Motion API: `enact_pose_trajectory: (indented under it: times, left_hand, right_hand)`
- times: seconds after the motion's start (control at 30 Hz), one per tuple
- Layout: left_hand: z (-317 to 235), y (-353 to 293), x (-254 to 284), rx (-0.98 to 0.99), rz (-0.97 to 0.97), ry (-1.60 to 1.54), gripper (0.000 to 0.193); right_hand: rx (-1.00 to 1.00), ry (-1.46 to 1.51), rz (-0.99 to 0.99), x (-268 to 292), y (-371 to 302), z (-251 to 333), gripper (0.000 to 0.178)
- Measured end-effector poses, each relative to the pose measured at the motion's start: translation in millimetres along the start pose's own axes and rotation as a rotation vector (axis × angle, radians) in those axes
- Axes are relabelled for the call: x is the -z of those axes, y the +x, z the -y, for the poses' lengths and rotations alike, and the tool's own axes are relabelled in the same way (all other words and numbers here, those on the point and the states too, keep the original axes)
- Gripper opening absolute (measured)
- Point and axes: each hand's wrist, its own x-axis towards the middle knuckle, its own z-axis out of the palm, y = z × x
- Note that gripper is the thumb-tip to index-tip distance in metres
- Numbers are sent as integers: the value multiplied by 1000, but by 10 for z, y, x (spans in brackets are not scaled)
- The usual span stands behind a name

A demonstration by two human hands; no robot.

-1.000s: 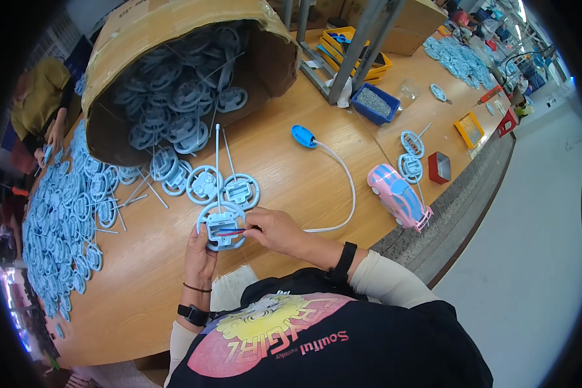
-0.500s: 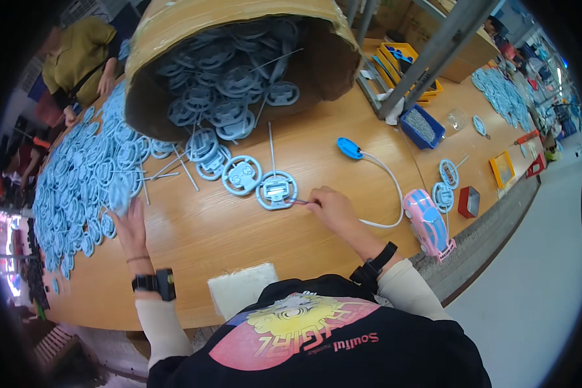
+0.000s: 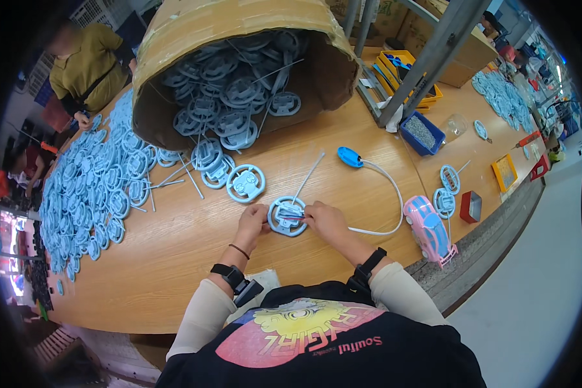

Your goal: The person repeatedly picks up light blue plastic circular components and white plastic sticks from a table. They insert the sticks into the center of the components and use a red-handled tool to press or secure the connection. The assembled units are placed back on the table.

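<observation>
In front of me a light-blue steering-wheel-shaped remote controller (image 3: 287,226) lies with its open inner side up. A thin pale rod (image 3: 311,173) sticks out from its far side. My left hand (image 3: 252,222) is closed on the controller's left rim. At its right side the fingers of my right hand (image 3: 325,220) are pinched together, beside thin dark and reddish strands across the controller's middle. What exactly they pinch is hidden. Just beyond, to the left, a second wheel-shaped controller (image 3: 246,183) lies with its round-button face up.
A large pile of light-blue wheel parts (image 3: 90,187) covers the left of the table. A tipped cardboard box (image 3: 239,19) spills more. To the right are a blue oval piece on a white cable (image 3: 391,183), a pink toy car (image 3: 429,229) and a blue screw bin (image 3: 421,134).
My left hand has come from the pile on the left to the controller's left rim. The controller has moved nearer to me, and its rod now slants right. My right hand stays beside it.
</observation>
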Motion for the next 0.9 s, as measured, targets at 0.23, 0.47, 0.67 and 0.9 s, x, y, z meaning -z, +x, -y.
enact_pose_trajectory:
  times: [0.23,0.47,0.67,0.9]
  left_hand:
    - [79,-193,102,55,210,176,26]
    - [27,-512,33,37,220,-190,22]
    - [-70,-643,25,-67,200,-290,26]
    - [-97,-756,-4,-86,219,-320,27]
  right_hand:
    - [67,134,-21,49,-272,-3,15]
    - [86,203,-70,199,-409,92,11]
    - [116,179,-135,369,-453,253,11]
    - [150,186,-170,406,-436,375,12]
